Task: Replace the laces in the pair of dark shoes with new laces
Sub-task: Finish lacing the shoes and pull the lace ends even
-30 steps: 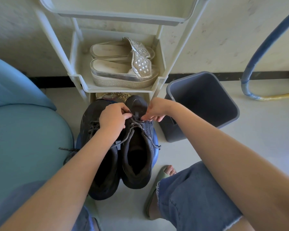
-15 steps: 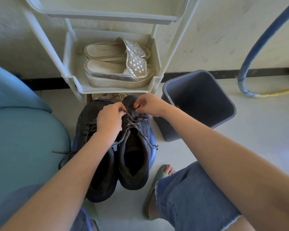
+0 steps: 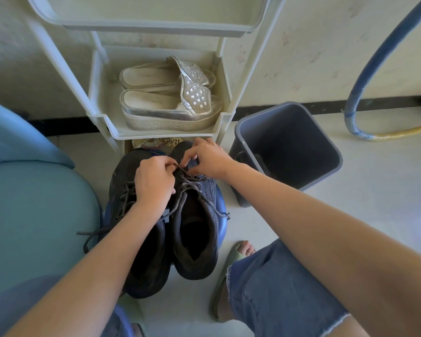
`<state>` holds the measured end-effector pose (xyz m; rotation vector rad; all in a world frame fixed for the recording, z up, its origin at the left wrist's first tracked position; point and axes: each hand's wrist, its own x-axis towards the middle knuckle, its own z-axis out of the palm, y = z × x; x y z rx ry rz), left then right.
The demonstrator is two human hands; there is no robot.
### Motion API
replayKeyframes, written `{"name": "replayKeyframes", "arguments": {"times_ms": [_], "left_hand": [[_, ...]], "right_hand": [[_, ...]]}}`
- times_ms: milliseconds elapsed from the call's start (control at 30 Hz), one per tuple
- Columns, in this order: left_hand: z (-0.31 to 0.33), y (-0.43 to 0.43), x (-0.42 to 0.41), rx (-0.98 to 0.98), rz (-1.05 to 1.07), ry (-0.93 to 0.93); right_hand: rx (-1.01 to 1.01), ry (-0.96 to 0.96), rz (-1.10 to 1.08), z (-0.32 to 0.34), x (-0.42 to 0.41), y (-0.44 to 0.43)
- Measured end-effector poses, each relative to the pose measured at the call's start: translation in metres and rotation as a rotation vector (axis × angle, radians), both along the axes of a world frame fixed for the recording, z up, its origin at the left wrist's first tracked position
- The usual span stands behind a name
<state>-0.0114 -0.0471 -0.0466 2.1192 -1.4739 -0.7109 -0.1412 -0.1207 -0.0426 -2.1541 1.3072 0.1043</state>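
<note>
The left hand (image 3: 153, 183) and right hand (image 3: 209, 158) are each pinching the old lace (image 3: 189, 184) in a closed grip at frame centre. Both dark shoes (image 3: 201, 261) are showing old laces. Removal is judged barely begun.

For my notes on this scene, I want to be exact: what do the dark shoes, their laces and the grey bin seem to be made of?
The dark shoes look like matte leather or suede, dull and scuffed; which one is unclear. The laces seem woven cord, with a speckled grey weave. The grey bin looks like moulded plastic: smooth walls and a rounded rim.
</note>
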Motion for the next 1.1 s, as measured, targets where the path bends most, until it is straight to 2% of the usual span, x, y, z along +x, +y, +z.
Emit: {"name": "replayKeyframes", "arguments": {"times_ms": [200,367,500,600,700,800,967,1100], "left_hand": [[0.0,-0.001,0.005,0.031,-0.015,0.01],[-0.006,-0.018,0.017,0.271,-0.062,0.138],[-0.007,-0.025,0.015,0.309,0.017,0.259],[-0.009,-0.023,0.015,0.255,-0.016,0.203],[-0.006,-0.024,0.017,0.283,-0.016,0.166],[0.0,-0.023,0.015,0.293,-0.065,0.021],[0.001,-0.021,0.01,0.33,-0.122,-0.072],[0.0,-0.02,0.007,0.327,-0.117,-0.093]], "right_hand": [[-0.022,0.018,-0.016,-0.003,0.003,0.003],[0.218,-0.213,-0.176,0.004,-0.01,0.001],[0.257,-0.165,-0.201,0.005,-0.015,-0.002],[0.257,-0.118,-0.211,0.005,-0.013,-0.002],[0.26,-0.074,-0.192,0.006,-0.012,0.0],[0.254,-0.031,-0.134,0.007,-0.018,-0.001],[0.125,-0.23,-0.126,0.007,-0.014,-0.001],[0.092,-0.137,-0.068,-0.003,0.007,0.005]]}}
